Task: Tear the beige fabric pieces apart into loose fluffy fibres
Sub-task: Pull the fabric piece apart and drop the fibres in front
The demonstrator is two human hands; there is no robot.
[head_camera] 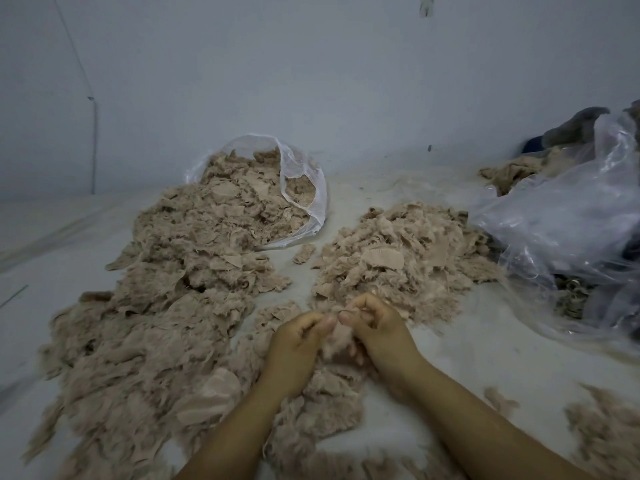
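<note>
White floor (bags, fibre heaps)

Bare pale wall, whitish floor

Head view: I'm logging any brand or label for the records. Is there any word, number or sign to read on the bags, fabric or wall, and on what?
None: no readable text anywhere in this view.
Clear bag: plain plastic, no print.
Crumpled bag: no print visible.
Fabric piles: no tags or labels.
Wall: only small dark marks, no writing.
Piece held by the left hand and right hand: no label.
</note>
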